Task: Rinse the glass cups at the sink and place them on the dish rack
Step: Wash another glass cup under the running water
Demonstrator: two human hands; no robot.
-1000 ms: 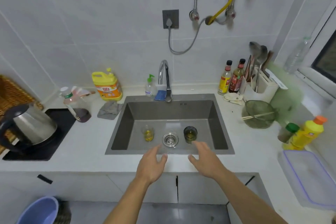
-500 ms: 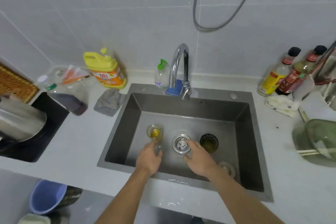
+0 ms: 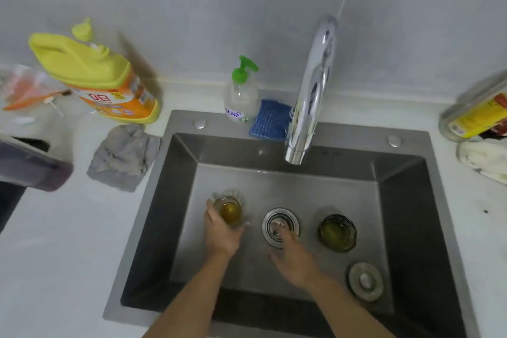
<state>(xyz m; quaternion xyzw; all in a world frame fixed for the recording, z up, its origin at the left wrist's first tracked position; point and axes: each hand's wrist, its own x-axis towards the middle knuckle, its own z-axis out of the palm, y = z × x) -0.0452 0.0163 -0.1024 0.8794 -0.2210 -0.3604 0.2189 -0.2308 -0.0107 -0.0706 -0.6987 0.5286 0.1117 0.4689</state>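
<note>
Now, at the far left of the bench [image 3: 55,255], a yellow detergent jug [image 3: 93,77] and a grey cloth [image 3: 123,156] are seen, both untouched. Inside the sink [image 3: 397,200], the clear glass cup [image 3: 229,207], with amber liquid in it, is gripped by the left hand [image 3: 222,233], whose thumb and fingers are curled round its wall. Half a second ago that hand was only just reaching it, so the first cup is judged to be taken and ready to be emptied and brought under the tap [image 3: 312,85], from which no water is seen running. Further right, the right hand [image 3: 293,258] is held flat and relaxed over the drain strainer [image 3: 279,223], with nothing in it. It is near the dark glass cup [image 3: 337,232] but apart from it, and that second cup is left standing on the sink floor. No dish rack is shown.
</note>
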